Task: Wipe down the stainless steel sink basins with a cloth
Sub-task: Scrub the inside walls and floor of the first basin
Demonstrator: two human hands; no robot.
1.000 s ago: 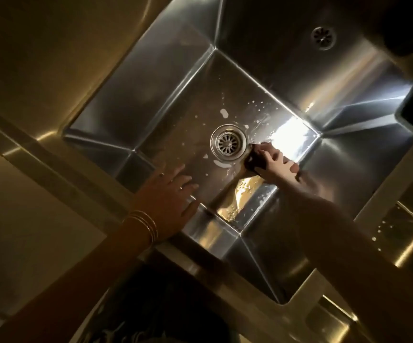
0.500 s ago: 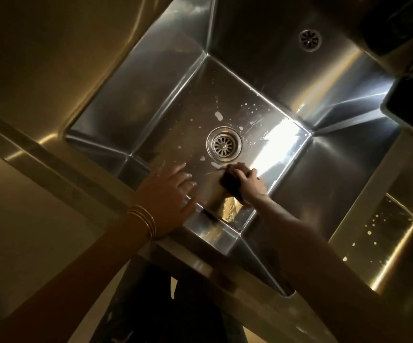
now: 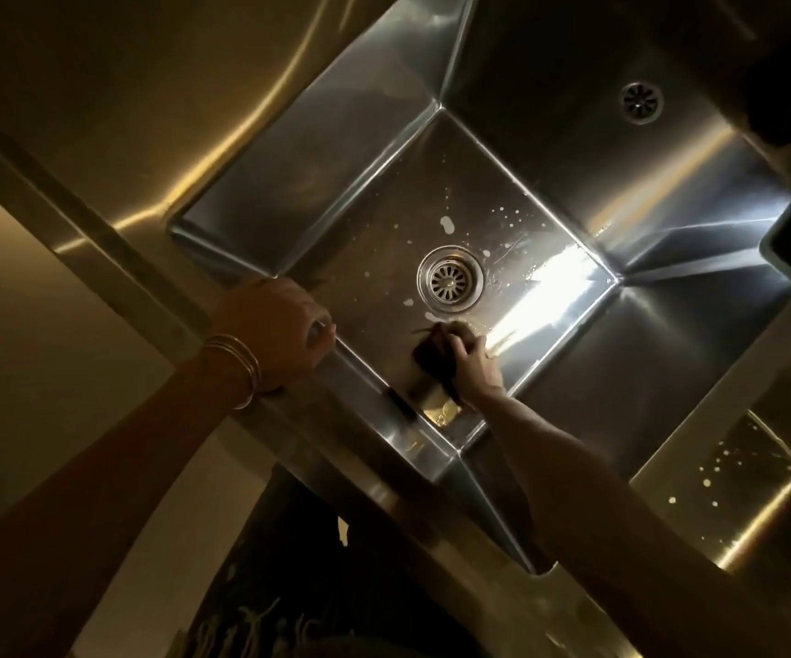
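The right hand (image 3: pixel 472 368) is down on the floor of the sink basin (image 3: pixel 374 216), its fingers (image 3: pixel 467 343) bunched round a dark cloth (image 3: pixel 433 360) and pressing it flat to the steel; the cloth sits under and just ahead of those fingers, with the drain strainer (image 3: pixel 450 278) close beyond them. The left hand (image 3: pixel 272 332) braces the body, its fingers curled over the front rim of the bench (image 3: pixel 156 273) and gripping it. The step in hand looks like wiping the basin floor around the drain. To do it well I would keep the cloth spread, not balled, press evenly, and work in overlapping passes from beside the fingers out to the far corner, since pale splashes (image 3: pixel 446 224) lie beyond the strainer, out of the cloth's present reach; the creases where floor meets wall want a fingertip behind the cloth. By count: two hands, one cloth, one floor strainer, one small round overflow grille (image 3: pixel 641 102) high on the far wall, one large pale blob with a scatter of small flecks too many to number, a few thin bangles (image 3: pixel 237 363) on the left wrist whose exact number I cannot tell, and two basins, the second basin (image 3: pixel 754 472) showing only in part off to the right of the working fingers, spotted and seemingly not yet wiped
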